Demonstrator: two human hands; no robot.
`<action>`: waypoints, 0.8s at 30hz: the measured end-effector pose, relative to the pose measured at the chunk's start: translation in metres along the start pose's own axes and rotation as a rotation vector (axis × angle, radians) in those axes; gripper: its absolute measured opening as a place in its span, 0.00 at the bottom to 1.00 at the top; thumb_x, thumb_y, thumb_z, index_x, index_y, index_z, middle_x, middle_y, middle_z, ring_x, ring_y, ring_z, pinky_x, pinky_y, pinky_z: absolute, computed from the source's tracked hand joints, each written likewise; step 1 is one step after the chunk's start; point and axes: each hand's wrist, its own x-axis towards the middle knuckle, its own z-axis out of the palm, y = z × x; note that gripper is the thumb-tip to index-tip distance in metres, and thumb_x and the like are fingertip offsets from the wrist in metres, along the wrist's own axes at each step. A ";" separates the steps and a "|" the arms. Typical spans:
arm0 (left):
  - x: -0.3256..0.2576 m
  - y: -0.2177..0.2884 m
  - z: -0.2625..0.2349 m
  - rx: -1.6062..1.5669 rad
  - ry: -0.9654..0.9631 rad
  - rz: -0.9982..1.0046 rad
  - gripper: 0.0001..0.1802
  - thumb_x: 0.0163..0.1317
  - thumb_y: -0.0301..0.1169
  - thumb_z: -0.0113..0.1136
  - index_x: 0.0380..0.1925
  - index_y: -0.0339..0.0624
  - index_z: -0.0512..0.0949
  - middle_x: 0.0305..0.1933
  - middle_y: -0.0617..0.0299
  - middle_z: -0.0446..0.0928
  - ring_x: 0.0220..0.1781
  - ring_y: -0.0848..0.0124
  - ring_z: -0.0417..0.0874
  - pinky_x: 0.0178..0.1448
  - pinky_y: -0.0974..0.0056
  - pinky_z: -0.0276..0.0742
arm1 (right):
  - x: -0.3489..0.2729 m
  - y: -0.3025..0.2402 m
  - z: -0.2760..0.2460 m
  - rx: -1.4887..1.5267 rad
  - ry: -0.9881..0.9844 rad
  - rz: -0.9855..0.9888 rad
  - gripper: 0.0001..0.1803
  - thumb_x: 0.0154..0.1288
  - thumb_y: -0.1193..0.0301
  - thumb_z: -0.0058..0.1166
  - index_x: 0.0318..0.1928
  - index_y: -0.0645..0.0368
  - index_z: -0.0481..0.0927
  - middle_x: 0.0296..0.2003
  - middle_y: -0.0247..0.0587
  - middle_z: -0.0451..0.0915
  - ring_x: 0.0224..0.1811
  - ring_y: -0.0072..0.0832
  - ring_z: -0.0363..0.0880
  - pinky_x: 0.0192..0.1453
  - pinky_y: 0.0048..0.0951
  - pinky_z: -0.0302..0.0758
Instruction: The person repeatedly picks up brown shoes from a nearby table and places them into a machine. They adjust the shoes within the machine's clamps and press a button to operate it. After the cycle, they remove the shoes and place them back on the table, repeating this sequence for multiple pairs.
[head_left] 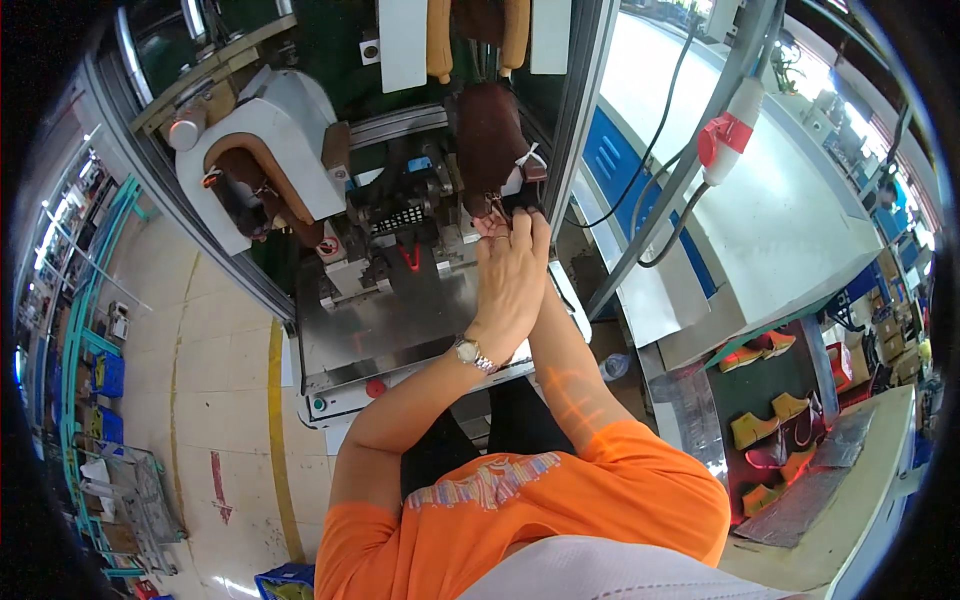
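A dark brown shoe upper [490, 140] sits toe-down on a last in the machine in front of me. My left hand [510, 275], with a wristwatch on its wrist, reaches up to the lower edge of that upper, fingers pinched at it. My right hand [530, 222] is mostly hidden behind the left one; only its fingertips show at the same edge of the upper. Whether it grips the material I cannot tell. Both forearms come up from my orange shirt at the bottom.
The lasting machine has a steel table [390, 330], black clamps [400, 215] and a white housing [270, 130] at left. A red and white plug [725, 135] hangs on cables at right. Orange and yellow shoes [770, 420] lie on a conveyor at right. Metal racks [120, 490] stand at left.
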 end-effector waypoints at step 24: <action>-0.014 -0.010 -0.021 -0.114 -0.061 -0.055 0.34 0.48 0.24 0.54 0.59 0.54 0.60 0.57 0.58 0.61 0.50 0.58 0.65 0.50 0.53 0.62 | 0.027 0.003 0.012 -0.257 0.061 0.011 0.19 0.62 0.61 0.35 0.50 0.50 0.72 0.48 0.37 0.71 0.58 0.23 0.63 0.66 0.36 0.48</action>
